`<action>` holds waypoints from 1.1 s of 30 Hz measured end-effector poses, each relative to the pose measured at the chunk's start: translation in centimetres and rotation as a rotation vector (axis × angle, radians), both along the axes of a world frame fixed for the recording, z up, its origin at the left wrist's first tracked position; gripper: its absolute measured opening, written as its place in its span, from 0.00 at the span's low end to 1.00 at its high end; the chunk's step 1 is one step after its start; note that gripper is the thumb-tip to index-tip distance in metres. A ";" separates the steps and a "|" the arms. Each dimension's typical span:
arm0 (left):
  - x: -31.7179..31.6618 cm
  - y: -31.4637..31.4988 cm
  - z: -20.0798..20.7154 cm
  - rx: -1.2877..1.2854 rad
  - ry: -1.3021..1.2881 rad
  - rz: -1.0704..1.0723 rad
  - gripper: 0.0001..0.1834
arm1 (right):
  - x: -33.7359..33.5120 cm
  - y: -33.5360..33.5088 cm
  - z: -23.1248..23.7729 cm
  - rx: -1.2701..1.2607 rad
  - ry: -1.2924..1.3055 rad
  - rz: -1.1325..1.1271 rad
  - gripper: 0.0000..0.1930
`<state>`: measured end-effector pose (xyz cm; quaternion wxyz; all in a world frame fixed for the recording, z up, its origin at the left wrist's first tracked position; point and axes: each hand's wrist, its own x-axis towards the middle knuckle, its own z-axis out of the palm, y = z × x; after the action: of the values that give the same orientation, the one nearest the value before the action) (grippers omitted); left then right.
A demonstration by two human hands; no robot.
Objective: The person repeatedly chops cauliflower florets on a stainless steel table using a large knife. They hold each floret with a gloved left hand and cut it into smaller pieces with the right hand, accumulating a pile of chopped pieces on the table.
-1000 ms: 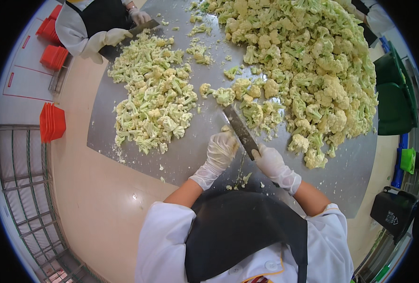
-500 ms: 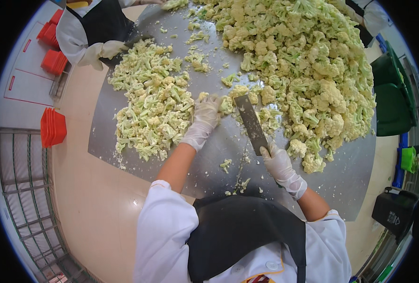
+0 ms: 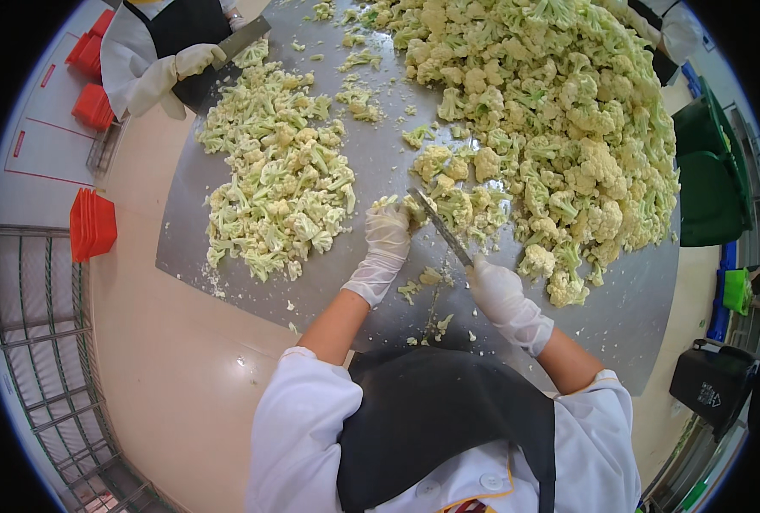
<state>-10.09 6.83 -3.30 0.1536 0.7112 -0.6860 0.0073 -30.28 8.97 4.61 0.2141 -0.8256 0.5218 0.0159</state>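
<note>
In thin whitish gloves, both my hands work over the metal table (image 3: 367,312). My right hand (image 3: 497,292) grips a cleaver (image 3: 442,228) by its handle, the blade turned nearly edge-down and slanting up toward the left. Its far end is at a cauliflower piece (image 3: 413,211), which my left hand (image 3: 388,235) holds with curled fingers that hide part of it. Left of that hand lies a heap of cut cauliflower (image 3: 282,179). Some florets (image 3: 461,201) sit just beyond the blade, and small trimmings (image 3: 431,276) lie between my hands.
A large cauliflower pile (image 3: 559,128) covers the table's far right. At the far left a co-worker's gloved hand (image 3: 199,60) holds another cleaver (image 3: 245,41) over cut pieces. Red baskets (image 3: 92,225) stand on the left; a green bin (image 3: 712,192) and a black bin (image 3: 712,385) on the right.
My left hand has come nearer and slightly right, away from the cut heap, with a cauliflower piece. The cleaver has turned from flat to edge-down and moved left. The co-worker's cleaver has come into view.
</note>
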 end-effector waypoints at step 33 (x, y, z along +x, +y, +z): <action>1.6 -0.4 -0.1 -0.130 0.148 -0.091 0.02 | 2.8 -4.8 0.8 0.310 0.074 0.038 0.11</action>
<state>-8.46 6.46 -3.37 0.2498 0.6664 -0.7025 -0.0079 -27.46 4.14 5.42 0.3192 -0.7913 0.5048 0.1307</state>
